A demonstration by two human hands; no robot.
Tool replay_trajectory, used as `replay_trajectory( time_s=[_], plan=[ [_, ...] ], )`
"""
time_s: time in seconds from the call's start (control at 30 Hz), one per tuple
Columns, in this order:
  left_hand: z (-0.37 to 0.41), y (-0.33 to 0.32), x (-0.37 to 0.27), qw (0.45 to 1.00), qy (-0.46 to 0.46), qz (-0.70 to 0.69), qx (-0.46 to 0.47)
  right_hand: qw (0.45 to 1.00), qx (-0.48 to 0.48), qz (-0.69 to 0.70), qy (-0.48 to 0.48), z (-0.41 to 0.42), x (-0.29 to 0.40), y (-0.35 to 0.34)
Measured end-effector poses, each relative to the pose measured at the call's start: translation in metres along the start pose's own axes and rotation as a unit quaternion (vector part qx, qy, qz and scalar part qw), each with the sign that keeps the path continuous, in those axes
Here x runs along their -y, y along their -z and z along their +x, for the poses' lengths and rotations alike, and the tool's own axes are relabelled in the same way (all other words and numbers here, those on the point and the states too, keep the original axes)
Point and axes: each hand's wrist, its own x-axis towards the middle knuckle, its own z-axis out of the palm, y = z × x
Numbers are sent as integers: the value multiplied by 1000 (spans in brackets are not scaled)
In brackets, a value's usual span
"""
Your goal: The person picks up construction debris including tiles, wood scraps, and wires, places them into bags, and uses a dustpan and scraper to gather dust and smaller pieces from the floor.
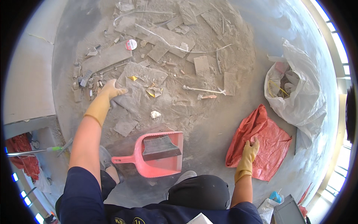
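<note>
My left hand (112,90), in a yellow rubber glove, reaches down into dusty rubble, thumb out to the right. Just below it lies a grey, dust-covered crumpled sheet (125,102); whether my fingers grip it is hidden. My gloved right hand (249,152) pinches the folded layer of a red woven sack (270,148), which lies flat on the floor to the right. Between my arms a pink dustpan (139,163) rests on the floor, with a dark grey curved block (160,147) in it.
Dusty boards (107,56), a white strap (195,52), a tape roll (131,44) and a pale rod (204,89) lie in the rubble. An open white sack (310,92) holding waste stands at right. A metal pole (30,152) extends in from the left.
</note>
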Motion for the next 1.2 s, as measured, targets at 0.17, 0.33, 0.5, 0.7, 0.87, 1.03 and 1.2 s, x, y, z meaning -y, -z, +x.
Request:
replay_trajectory(
  time_s=[0.17,0.33,0.5,0.7,0.87,1.03,1.2],
  plan=[
    [-7,-14,49,995,-21,-98,-15,972,54,226,-44,-20,17,-7],
    [-58,-19,37,949,-55,-308,26,976,37,215,8,-30,35,5],
    [-82,-30,58,846,-80,-514,117,990,-70,80,89,-37,62,0],
    [-127,-29,-28,819,-130,-531,173,993,-87,-45,73,-22,52,-31],
    [-123,-58,-87,819,-161,-486,260,989,53,133,32,-40,100,1],
    [-140,-94,-167,828,-130,-419,349,950,68,303,32,-54,110,29],
    [-118,-139,-175,883,-170,-288,329,861,192,471,29,-78,134,64]
  ],
)
